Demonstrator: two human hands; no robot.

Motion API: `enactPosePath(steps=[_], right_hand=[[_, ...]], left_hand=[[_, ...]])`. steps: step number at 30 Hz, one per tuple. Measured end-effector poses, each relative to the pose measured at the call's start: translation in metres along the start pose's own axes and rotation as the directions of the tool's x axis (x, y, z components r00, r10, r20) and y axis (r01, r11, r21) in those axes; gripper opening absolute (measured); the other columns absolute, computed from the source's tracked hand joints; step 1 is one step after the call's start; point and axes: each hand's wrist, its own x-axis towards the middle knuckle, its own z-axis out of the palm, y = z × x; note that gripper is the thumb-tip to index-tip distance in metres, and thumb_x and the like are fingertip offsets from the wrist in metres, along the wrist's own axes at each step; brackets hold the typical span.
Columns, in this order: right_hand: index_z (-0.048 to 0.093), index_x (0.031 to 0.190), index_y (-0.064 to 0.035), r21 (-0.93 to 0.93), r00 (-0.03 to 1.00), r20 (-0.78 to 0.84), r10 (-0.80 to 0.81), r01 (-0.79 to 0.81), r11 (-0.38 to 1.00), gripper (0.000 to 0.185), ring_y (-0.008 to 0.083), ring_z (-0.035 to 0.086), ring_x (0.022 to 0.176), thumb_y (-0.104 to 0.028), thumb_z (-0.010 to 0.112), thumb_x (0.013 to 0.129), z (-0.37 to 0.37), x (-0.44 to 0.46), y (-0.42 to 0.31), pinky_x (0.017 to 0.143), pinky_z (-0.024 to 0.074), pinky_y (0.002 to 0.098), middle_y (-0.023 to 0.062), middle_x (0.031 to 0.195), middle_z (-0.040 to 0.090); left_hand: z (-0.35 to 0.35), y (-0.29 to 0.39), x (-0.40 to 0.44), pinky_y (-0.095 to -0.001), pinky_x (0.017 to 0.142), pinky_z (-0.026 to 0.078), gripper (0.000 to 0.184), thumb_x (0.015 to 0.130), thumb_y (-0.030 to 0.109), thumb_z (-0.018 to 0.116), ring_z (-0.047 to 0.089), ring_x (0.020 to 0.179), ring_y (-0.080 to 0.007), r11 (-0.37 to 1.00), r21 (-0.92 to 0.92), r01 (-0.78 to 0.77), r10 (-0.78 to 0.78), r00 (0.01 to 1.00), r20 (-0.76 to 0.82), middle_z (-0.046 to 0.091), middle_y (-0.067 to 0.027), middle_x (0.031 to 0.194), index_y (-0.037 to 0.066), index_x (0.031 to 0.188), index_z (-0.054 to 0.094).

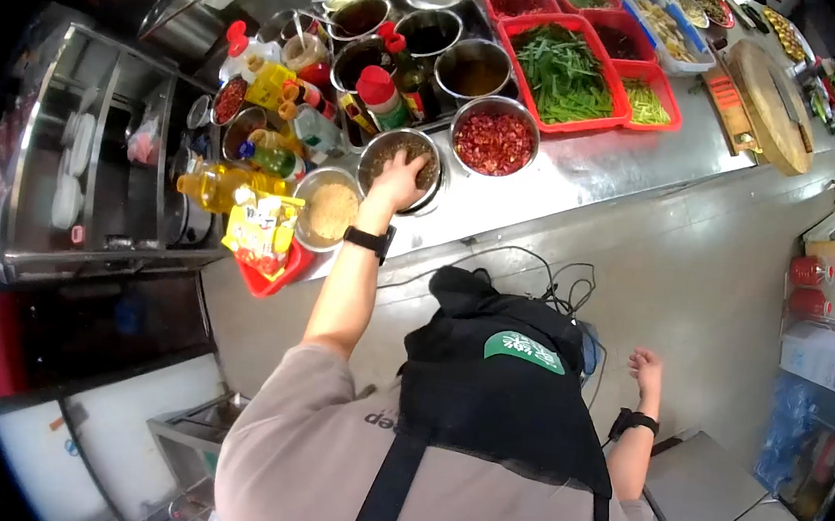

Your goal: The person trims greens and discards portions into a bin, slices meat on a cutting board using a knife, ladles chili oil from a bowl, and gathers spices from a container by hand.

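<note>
My left hand (400,181) reaches down into a round metal bowl (370,147) of small brown grains that look like a spice. Its fingers are bent together in the grains; the fingertips and whatever they grip are hidden. Left of that bowl stands another metal bowl (307,195) with pale yellow powder (333,209). To the right is a bowl of chopped dried red chillies (494,143). Down by my side, away from the counter, my right hand (645,369) hangs with curled fingers and shows nothing in it.
Bottles, including a red-capped one (383,94), crowd the counter's left side near a yellow packet (262,225). Red trays hold cut greens (566,79). Farther right lies a round wooden board (766,103) with a knife. Cables (557,274) trail below the counter.
</note>
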Motion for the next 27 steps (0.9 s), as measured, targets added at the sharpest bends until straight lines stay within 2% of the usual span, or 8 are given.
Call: enactPosePath(steps=[3, 5, 10, 16, 18, 20, 23, 27], right_hand=[[0.059, 0.103, -0.0043, -0.042, 0.998, 0.064, 0.026, -0.024, 0.999, 0.021, 0.0156, 0.06, 0.07, -0.015, 0.049, 0.087, 0.026, -0.019, 0.007, 0.059, 0.0492, 0.0296, 0.0062, 0.083, 0.063], [0.058, 0.103, -0.0036, 0.022, 0.973, 0.111, 0.201, -0.205, 0.978, 0.021, 0.0158, 0.06, 0.07, -0.014, 0.047, 0.087, 0.044, -0.024, 0.007, 0.058, 0.0494, 0.0298, 0.0066, 0.081, 0.063], [0.058, 0.105, -0.0008, -0.044, 0.933, 0.189, 0.305, -0.302, 0.952, 0.024, 0.0166, 0.06, 0.065, -0.006, 0.047, 0.084, 0.07, -0.036, -0.009, 0.056, 0.0497, 0.0312, 0.0086, 0.078, 0.062], [0.057, 0.106, -0.0012, 0.074, 0.956, 0.179, 0.234, -0.25, 0.965, 0.024, 0.0158, 0.06, 0.07, -0.004, 0.045, 0.086, 0.1, -0.026, -0.019, 0.058, 0.049, 0.028, 0.0087, 0.083, 0.063], [0.057, 0.107, -0.0014, 0.071, 0.958, 0.177, 0.225, -0.241, 0.968, 0.024, 0.015, 0.06, 0.07, -0.004, 0.045, 0.087, 0.108, -0.03, -0.033, 0.057, 0.0489, 0.0271, 0.0087, 0.086, 0.064], [0.057, 0.108, -0.002, 0.078, 0.957, 0.169, 0.234, -0.25, 0.965, 0.025, 0.0147, 0.06, 0.07, -0.004, 0.044, 0.087, 0.114, -0.025, -0.03, 0.058, 0.049, 0.0269, 0.0084, 0.087, 0.064], [0.057, 0.109, -0.0027, 0.104, 0.954, 0.193, 0.231, -0.254, 0.962, 0.025, 0.0153, 0.06, 0.072, -0.007, 0.046, 0.087, 0.117, -0.023, -0.02, 0.06, 0.0494, 0.028, 0.0087, 0.089, 0.064], [0.055, 0.108, -0.0039, 0.065, 0.952, 0.179, 0.247, -0.262, 0.963, 0.025, 0.016, 0.06, 0.072, -0.009, 0.044, 0.086, 0.116, -0.03, -0.017, 0.061, 0.0504, 0.0316, 0.0073, 0.087, 0.063]], left_hand=[[-0.012, 0.007, -0.013, -0.0484, 0.091, 0.043, 0.066, 0.071, 0.021, 0.068, 0.039, 0.119, -0.0409, 0.999, -0.048, 0.024, -0.023, 0.999, 0.025, 0.028, -0.0181, 0.139, 0.024, 0.131, 0.04], [-0.019, 0.012, -0.009, -0.0478, 0.092, 0.043, 0.063, 0.07, 0.02, 0.069, 0.038, 0.119, -0.0395, 0.998, 0.03, 0.048, -0.05, 0.997, 0.062, 0.033, -0.0179, 0.134, 0.021, 0.128, 0.043], [-0.02, 0.014, -0.006, -0.0476, 0.092, 0.043, 0.062, 0.068, 0.015, 0.069, 0.038, 0.119, -0.0385, 0.999, -0.008, 0.048, -0.047, 0.997, 0.062, 0.034, -0.0181, 0.132, 0.019, 0.126, 0.045], [-0.021, 0.012, 0.0, -0.0443, 0.09, 0.044, 0.042, 0.07, 0.007, 0.061, 0.044, 0.113, -0.0398, 0.999, -0.047, 0.024, -0.022, 0.999, 0.035, 0.045, -0.0181, 0.123, 0.016, 0.112, 0.058], [-0.009, -0.001, 0.007, -0.0405, 0.088, 0.044, 0.039, 0.069, 0.004, 0.059, 0.052, 0.103, -0.0358, 0.998, -0.054, -0.017, 0.018, 0.999, 0.036, 0.054, -0.0176, 0.11, 0.011, 0.107, 0.061], [-0.015, -0.013, 0.011, -0.0414, 0.085, 0.045, 0.033, 0.073, 0.003, 0.052, 0.053, 0.102, -0.0353, 0.993, -0.111, -0.036, 0.042, 0.998, 0.054, 0.053, -0.017, 0.109, 0.013, 0.103, 0.061], [-0.034, -0.022, 0.003, -0.0408, 0.076, 0.044, 0.019, 0.068, 0.001, 0.053, 0.054, 0.09, -0.0352, 0.975, -0.193, -0.107, 0.08, 0.986, -0.143, 0.054, -0.0151, 0.093, 0.009, 0.085, 0.057], [-0.073, -0.021, -0.009, -0.0391, 0.076, 0.044, 0.019, 0.067, 0.002, 0.059, 0.054, 0.088, -0.0348, 0.944, -0.307, -0.122, 0.059, 0.977, -0.205, 0.054, -0.0143, 0.093, 0.007, 0.085, 0.057]])
